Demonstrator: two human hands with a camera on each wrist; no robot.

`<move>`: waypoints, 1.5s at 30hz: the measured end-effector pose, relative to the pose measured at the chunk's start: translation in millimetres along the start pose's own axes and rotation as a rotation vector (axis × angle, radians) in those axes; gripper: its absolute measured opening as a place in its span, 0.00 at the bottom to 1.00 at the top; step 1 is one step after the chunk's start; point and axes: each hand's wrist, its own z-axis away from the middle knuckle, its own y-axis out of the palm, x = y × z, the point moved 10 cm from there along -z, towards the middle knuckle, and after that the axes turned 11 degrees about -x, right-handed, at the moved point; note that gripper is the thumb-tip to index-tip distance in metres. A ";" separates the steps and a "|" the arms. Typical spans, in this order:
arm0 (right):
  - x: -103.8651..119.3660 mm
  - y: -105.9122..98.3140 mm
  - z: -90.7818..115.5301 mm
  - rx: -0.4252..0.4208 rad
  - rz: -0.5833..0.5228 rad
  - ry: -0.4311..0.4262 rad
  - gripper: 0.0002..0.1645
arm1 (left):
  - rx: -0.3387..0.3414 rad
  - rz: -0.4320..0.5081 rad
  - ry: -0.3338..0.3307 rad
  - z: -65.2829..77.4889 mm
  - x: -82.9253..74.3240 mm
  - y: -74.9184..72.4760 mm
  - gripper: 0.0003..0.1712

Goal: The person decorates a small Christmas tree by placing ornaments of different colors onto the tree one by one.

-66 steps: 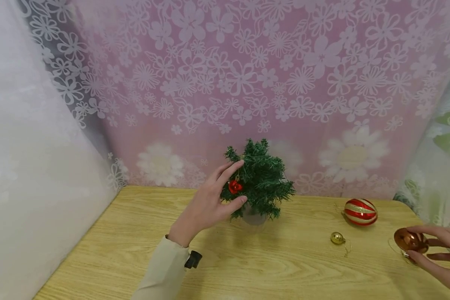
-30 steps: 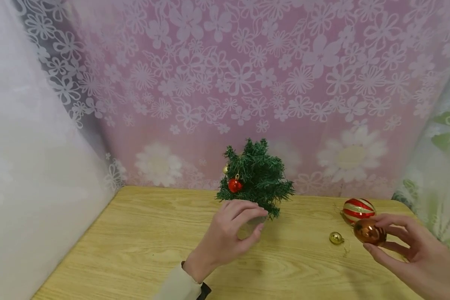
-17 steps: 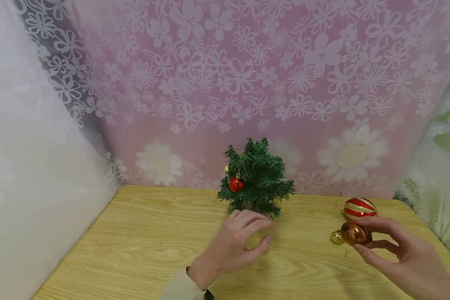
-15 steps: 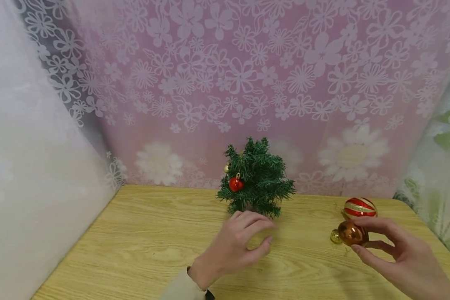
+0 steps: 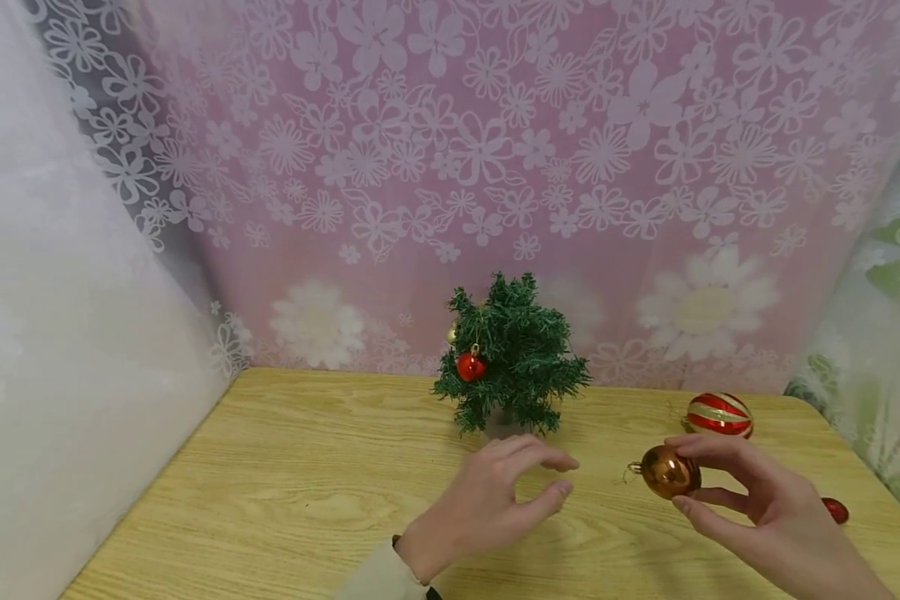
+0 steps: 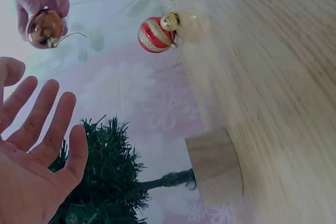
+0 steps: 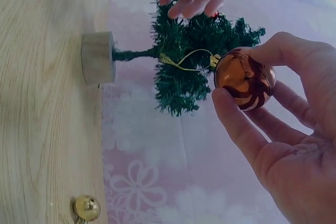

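My right hand (image 5: 765, 508) pinches a shiny copper-coloured bauble (image 5: 670, 472) between thumb and fingers, above the table. Its cap and a loop of gold string (image 7: 185, 66) point left, toward the tree. Nothing is in my left hand (image 5: 498, 500), which hovers in front of the tree with fingers relaxed and apart. A small green artificial Christmas tree (image 5: 517, 350) stands upright on a round wooden base (image 6: 216, 165). On its left side hang a red bauble (image 5: 470, 367) and a small gold bauble (image 5: 452, 335), the latter partly hidden by branches.
A red-and-gold striped bauble (image 5: 720, 414) lies at the back right of the wooden table (image 5: 285, 483). Near it is a small gold bauble (image 7: 87, 208), hidden in the head view. A red ornament (image 5: 836, 510) shows beyond my right hand. A pink floral curtain (image 5: 420, 167) hangs behind.
My right hand has carried the copper bauble leftward from the right edge, uncovering the red ornament. My left hand has left the branches and come down and right, in front of the base.
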 end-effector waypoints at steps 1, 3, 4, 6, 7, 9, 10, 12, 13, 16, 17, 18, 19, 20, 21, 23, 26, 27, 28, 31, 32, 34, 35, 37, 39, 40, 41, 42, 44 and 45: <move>1.3 1.9 0.2 0.009 -0.025 -0.006 0.35 | 0.007 -0.001 -0.013 -0.3 0.8 1.6 0.11; 4.8 6.0 0.5 0.030 -0.086 -0.021 0.35 | 0.021 -0.011 -0.022 -0.5 1.8 4.7 0.12; 6.3 8.1 0.6 0.039 -0.104 -0.026 0.35 | 0.029 -0.015 -0.028 -0.6 2.1 6.1 0.12; 8.8 12.1 1.1 0.059 -0.128 -0.033 0.35 | 0.046 -0.023 -0.043 0.1 2.9 9.2 0.13; 9.7 14.1 1.5 0.068 -0.144 -0.036 0.35 | 0.055 -0.016 -0.055 0.6 3.2 10.7 0.13; 10.3 18.1 2.5 0.083 -0.135 -0.028 0.34 | 0.062 -0.020 -0.058 1.3 2.5 13.5 0.13; 10.0 19.8 3.0 0.089 -0.125 -0.022 0.34 | 0.063 -0.026 -0.054 1.6 2.0 14.8 0.14; 8.8 22.7 4.1 0.101 -0.111 -0.003 0.33 | 0.055 -0.034 -0.035 2.0 -0.1 16.5 0.13; 8.0 24.5 4.7 0.109 -0.108 0.008 0.32 | 0.050 -0.041 -0.023 2.0 -1.2 17.1 0.13; 9.0 29.9 5.6 0.135 -0.111 0.005 0.31 | 0.042 -0.058 0.000 2.7 -3.2 18.9 0.13; 9.8 31.6 5.9 0.145 -0.120 0.000 0.31 | 0.043 -0.060 0.001 2.9 -3.4 19.6 0.13; 11.0 33.2 6.3 0.154 -0.131 -0.009 0.31 | 0.046 -0.061 0.002 3.2 -3.5 20.5 0.13; 13.1 34.7 6.5 0.161 -0.144 -0.027 0.32 | 0.049 -0.065 0.005 3.5 -3.7 21.5 0.13; 14.9 35.7 6.8 0.166 -0.157 -0.041 0.33 | 0.054 -0.057 -0.001 4.1 -3.1 22.8 0.14; 16.8 36.5 7.0 0.171 -0.174 -0.056 0.34 | 0.055 -0.061 0.004 4.5 -3.4 23.5 0.14; 20.6 38.3 7.4 0.186 -0.205 -0.088 0.35 | 0.052 -0.068 0.016 5.1 -4.2 24.3 0.13; 24.7 40.7 8.7 0.208 -0.238 -0.125 0.36 | 0.047 -0.062 0.014 6.2 -4.1 24.8 0.12; 25.6 41.2 9.0 0.212 -0.243 -0.135 0.36 | 0.044 -0.065 0.014 6.4 -4.3 24.5 0.12; 25.9 41.6 9.5 0.215 -0.246 -0.140 0.36 | 0.045 -0.054 0.002 6.7 -3.5 24.6 0.11; 25.2 41.2 10.8 0.214 -0.248 -0.143 0.35 | 0.043 -0.034 -0.016 7.7 -2.0 24.2 0.10; 24.6 41.0 11.1 0.213 -0.245 -0.141 0.35 | 0.041 -0.029 -0.018 8.1 -1.8 23.8 0.10; 22.9 41.0 11.6 0.216 -0.239 -0.126 0.34 | 0.036 -0.022 -0.016 9.0 -1.6 22.6 0.10; 21.9 41.3 11.7 0.216 -0.228 -0.114 0.34 | 0.032 -0.012 -0.019 9.3 -1.4 21.8 0.10; 19.7 41.6 11.4 0.205 -0.189 -0.087 0.33 | 0.027 0.003 -0.024 9.6 -1.0 20.1 0.10; 18.0 41.1 10.5 0.178 -0.139 -0.063 0.31 | 0.029 0.036 -0.052 9.9 0.5 19.0 0.10; 17.0 40.7 10.0 0.160 -0.105 -0.050 0.29 | 0.031 0.050 -0.066 9.9 1.2 18.5 0.11; 16.3 40.0 9.4 0.141 -0.074 -0.041 0.28 | 0.035 0.069 -0.087 10.2 2.5 18.3 0.11; 16.1 39.6 9.0 0.126 -0.046 -0.036 0.26 | 0.039 0.079 -0.105 10.5 3.8 18.2 0.12; 16.9 39.7 8.4 0.108 -0.016 -0.031 0.23 | 0.054 0.124 -0.163 11.6 7.6 18.4 0.12; 17.5 40.2 8.1 0.104 -0.006 -0.033 0.22 | 0.059 0.144 -0.190 12.3 9.6 18.5 0.13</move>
